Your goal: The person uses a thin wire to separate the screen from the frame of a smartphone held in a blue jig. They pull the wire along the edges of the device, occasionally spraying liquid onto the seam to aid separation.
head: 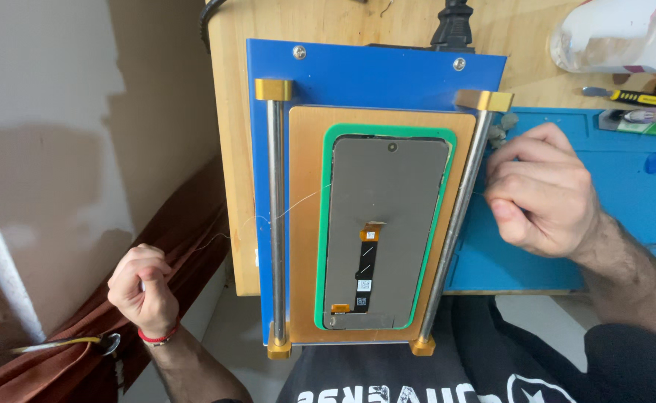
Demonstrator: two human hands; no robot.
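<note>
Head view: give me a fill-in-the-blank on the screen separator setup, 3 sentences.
1. The phone screen lies on a pad whose colour is ____.
2. A thin wire runs from the left hand across the screen to the ____ hand.
3. The separator has a steel rod along each side, with end blocks coloured ____.

Missing words: green; right; gold

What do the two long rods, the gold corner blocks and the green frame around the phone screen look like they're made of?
Rods: polished steel, by the silver sheen. Gold corner blocks: probably anodised metal or brass, satin yellow. Green frame: likely matte silicone or rubber, though plastic is possible.
</note>
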